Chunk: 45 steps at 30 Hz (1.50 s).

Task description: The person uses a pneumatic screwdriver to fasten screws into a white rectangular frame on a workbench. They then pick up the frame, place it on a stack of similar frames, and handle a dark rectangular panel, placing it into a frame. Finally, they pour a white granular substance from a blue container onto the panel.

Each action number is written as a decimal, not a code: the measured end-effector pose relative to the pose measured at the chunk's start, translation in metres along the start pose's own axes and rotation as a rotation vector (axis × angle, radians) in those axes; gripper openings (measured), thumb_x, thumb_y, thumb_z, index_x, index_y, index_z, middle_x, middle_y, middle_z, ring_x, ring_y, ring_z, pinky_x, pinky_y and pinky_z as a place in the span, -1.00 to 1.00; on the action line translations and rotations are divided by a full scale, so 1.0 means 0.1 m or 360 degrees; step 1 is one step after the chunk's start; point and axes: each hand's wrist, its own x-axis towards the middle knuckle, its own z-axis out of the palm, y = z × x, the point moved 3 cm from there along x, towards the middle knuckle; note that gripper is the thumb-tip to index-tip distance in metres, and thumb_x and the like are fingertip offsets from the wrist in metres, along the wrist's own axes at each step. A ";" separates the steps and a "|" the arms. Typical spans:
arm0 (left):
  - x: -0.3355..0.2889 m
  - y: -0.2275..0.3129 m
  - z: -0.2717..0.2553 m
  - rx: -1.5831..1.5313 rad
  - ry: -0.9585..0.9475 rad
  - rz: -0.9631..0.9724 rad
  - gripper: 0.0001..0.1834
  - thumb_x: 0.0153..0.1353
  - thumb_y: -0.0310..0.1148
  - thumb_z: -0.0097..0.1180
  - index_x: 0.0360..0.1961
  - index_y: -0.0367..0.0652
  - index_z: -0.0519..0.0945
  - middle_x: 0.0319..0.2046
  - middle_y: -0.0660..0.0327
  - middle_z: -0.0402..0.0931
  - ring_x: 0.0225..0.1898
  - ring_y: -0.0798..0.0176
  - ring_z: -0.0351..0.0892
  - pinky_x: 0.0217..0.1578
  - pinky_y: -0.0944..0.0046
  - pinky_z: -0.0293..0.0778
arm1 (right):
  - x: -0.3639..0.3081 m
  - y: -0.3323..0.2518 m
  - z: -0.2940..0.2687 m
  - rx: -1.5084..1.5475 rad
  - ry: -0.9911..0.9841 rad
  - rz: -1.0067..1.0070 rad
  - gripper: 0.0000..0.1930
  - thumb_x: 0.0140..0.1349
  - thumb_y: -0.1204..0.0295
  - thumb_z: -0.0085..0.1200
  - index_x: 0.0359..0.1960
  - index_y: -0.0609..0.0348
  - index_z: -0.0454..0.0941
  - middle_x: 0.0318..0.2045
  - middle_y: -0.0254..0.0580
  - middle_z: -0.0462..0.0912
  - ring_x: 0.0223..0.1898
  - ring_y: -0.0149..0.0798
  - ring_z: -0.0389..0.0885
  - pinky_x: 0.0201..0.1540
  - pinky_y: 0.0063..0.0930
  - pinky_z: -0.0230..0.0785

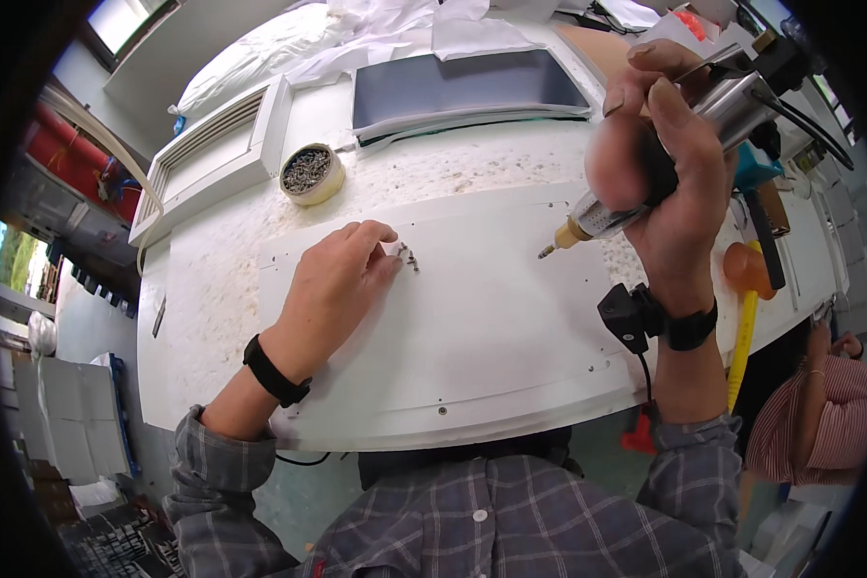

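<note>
Panel [491, 328]: on tabletop [202, 328]. Screws [412, 259]: loose, panel's left half. Left hand [335, 294]: at screws; fingers bunched, grip untellable. Right hand [682, 188]: fingers clamped on driver [597, 214], above panel's right. Step, seemingly: screw pickup; next calls for singling one out.

Can't tell if my left hand [342, 275] is pinching one of those screws [413, 261], they're too tiny to make out. My right hand [682, 178] hides the driver's [599, 214] middle, part of it's a blur, and the dark rim crops that striped shirt [843, 424].
</note>
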 end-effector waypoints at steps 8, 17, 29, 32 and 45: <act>0.11 0.01 0.11 0.0286 0.0070 0.0167 -0.90 0.22 -0.47 0.23 -0.32 -0.23 0.55 -0.39 0.06 0.61 -0.35 0.00 0.63 -0.28 0.11 0.53 | -0.07 -0.08 0.13 0.0125 -0.0081 -0.0108 -0.60 0.51 0.21 -0.15 0.21 0.21 0.36 -0.26 -0.28 0.51 -0.71 -0.57 0.28 -0.63 -0.60 0.24; -0.19 0.05 -0.34 -0.0001 -0.0040 -0.0012 -0.87 0.20 -0.56 0.21 -0.31 -0.27 0.48 -0.39 0.09 0.62 -0.35 0.14 0.66 -0.27 0.23 0.57 | -0.24 -0.15 0.45 0.0479 -0.0206 -0.0151 -0.62 0.56 0.26 -0.21 0.23 0.26 0.33 -0.23 -0.25 0.52 -0.69 -0.58 0.27 -0.63 -0.64 0.28; -2.00 -0.04 -0.26 -0.1815 0.0492 -0.0622 -0.79 0.36 -0.58 0.22 -0.09 -0.18 0.45 -0.19 0.23 0.57 -0.13 0.44 0.55 -0.05 0.39 0.53 | -0.61 -0.18 1.61 0.1281 -0.0299 0.0031 -0.66 0.60 0.27 -0.34 0.18 0.23 0.32 -0.24 -0.24 0.47 -0.68 -0.53 0.25 -0.65 -0.57 0.34; -2.11 -0.01 -0.17 -0.1930 0.0552 -0.0651 -0.76 0.35 -0.52 0.26 -0.09 -0.15 0.44 -0.17 0.26 0.58 -0.13 0.39 0.60 -0.04 0.34 0.57 | -0.64 -0.19 1.81 0.1284 -0.0317 0.0071 -0.67 0.60 0.26 -0.34 0.16 0.22 0.31 -0.25 -0.24 0.48 -0.68 -0.53 0.27 -0.66 -0.57 0.34; -2.28 -0.11 -0.16 -0.2039 0.0543 -0.0610 -0.78 0.38 -0.58 0.19 -0.05 -0.18 0.42 -0.12 0.23 0.55 -0.06 0.45 0.55 0.00 0.38 0.52 | -0.73 -0.13 2.18 0.1236 -0.0445 0.0078 -0.68 0.59 0.29 -0.34 0.16 0.24 0.31 -0.25 -0.22 0.50 -0.69 -0.55 0.28 -0.67 -0.57 0.36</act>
